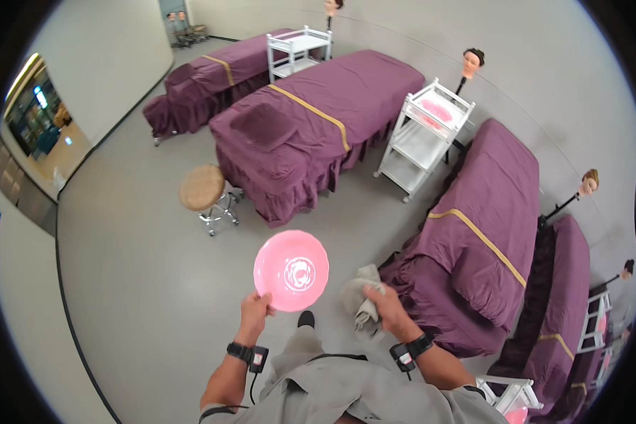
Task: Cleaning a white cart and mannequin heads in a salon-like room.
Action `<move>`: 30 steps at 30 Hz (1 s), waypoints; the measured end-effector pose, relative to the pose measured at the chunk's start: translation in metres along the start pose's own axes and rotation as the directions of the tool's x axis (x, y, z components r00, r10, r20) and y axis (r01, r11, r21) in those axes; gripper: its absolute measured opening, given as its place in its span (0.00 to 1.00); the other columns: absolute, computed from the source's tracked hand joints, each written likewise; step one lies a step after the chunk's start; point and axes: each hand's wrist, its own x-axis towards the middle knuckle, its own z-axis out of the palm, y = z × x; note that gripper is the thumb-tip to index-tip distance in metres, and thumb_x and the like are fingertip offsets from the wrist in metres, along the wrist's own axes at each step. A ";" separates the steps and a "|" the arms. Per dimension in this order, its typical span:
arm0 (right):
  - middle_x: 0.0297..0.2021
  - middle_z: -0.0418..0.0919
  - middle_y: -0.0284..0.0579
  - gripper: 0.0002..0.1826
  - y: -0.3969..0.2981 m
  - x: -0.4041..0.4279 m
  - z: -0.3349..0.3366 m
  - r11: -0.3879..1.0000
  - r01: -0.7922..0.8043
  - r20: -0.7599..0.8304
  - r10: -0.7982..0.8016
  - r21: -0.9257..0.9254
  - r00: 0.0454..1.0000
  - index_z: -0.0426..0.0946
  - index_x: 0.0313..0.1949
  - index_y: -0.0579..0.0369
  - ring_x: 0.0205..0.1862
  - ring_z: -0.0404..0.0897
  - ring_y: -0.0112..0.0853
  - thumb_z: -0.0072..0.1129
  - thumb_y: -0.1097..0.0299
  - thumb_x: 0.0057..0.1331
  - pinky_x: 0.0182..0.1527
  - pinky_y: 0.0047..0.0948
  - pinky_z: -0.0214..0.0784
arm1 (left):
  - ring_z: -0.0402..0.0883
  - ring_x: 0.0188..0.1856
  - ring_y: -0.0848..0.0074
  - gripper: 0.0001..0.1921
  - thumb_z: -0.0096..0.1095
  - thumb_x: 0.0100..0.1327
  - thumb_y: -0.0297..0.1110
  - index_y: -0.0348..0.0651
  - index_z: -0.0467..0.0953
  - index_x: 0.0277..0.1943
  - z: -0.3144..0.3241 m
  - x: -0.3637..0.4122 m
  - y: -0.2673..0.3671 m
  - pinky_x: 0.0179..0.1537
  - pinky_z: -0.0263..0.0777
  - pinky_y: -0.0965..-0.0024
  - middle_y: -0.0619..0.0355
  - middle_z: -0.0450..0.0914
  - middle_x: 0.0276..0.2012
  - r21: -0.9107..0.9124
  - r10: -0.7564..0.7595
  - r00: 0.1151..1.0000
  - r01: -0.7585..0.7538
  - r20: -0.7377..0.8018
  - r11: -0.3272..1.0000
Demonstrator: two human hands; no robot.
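A round pink plastic basin (273,262) with a scalloped rim is held out in front of me, tilted so that a white design in its middle shows. My left hand (255,314) grips it by the near rim. In my right hand (391,310) is a crumpled light grey cloth (361,291), hanging down past the fingers. Each wrist wears a black strap with a small box and a cable. Close to my right hand is the foot of a bed in a purple cover (477,228) with a gold band.
A wheeled stool (202,187) stands by another purple-covered bed (323,100). Between beds is a white trolley (416,146) with a pink basin (436,110) on top. A mannequin head (472,62) rises behind it. Another white trolley (509,389) stands at my right, near my elbow.
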 end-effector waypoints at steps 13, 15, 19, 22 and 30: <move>0.45 0.84 0.41 0.17 -0.138 0.256 -0.177 0.987 0.107 -0.473 -0.037 0.123 0.880 0.78 0.54 0.61 0.44 0.82 0.29 0.61 0.65 0.71 0.47 0.31 0.75 | 0.79 0.26 0.78 0.07 0.62 0.71 0.31 0.38 0.77 0.39 0.246 0.399 0.176 0.29 0.77 0.74 0.58 0.81 0.30 -0.109 -0.023 0.981 0.045 0.191 0.993; 0.46 0.84 0.43 0.17 -0.159 0.307 -0.215 0.987 0.122 -0.464 -0.060 0.105 0.884 0.78 0.55 0.62 0.44 0.82 0.30 0.61 0.66 0.71 0.46 0.32 0.76 | 0.80 0.26 0.78 0.07 0.61 0.71 0.31 0.38 0.76 0.38 0.288 0.454 0.195 0.28 0.77 0.74 0.58 0.81 0.30 -0.118 -0.004 0.982 0.027 0.190 0.993; 0.45 0.84 0.41 0.17 -0.217 0.411 -0.275 0.993 0.107 -0.529 -0.062 0.055 0.846 0.79 0.55 0.62 0.42 0.82 0.29 0.61 0.67 0.71 0.45 0.31 0.75 | 0.81 0.26 0.77 0.07 0.62 0.71 0.30 0.35 0.76 0.38 0.364 0.544 0.237 0.26 0.76 0.73 0.56 0.81 0.28 -0.036 -0.021 0.994 0.025 0.107 0.999; 0.42 0.84 0.39 0.17 -0.284 0.471 -0.301 0.998 0.068 -0.446 -0.058 0.005 0.893 0.79 0.53 0.60 0.39 0.82 0.28 0.61 0.61 0.71 0.43 0.30 0.76 | 0.81 0.24 0.77 0.08 0.62 0.70 0.31 0.35 0.76 0.36 0.424 0.591 0.280 0.24 0.75 0.77 0.56 0.81 0.28 -0.090 -0.032 0.993 0.042 0.111 0.995; 0.42 0.84 0.39 0.18 -0.400 0.568 -0.341 0.995 0.075 -0.467 -0.096 -0.064 0.879 0.78 0.54 0.59 0.40 0.82 0.27 0.61 0.60 0.72 0.43 0.29 0.76 | 0.78 0.21 0.77 0.08 0.61 0.69 0.29 0.36 0.76 0.34 0.514 0.705 0.324 0.22 0.74 0.74 0.55 0.80 0.26 -0.007 -0.110 0.990 0.111 0.090 0.994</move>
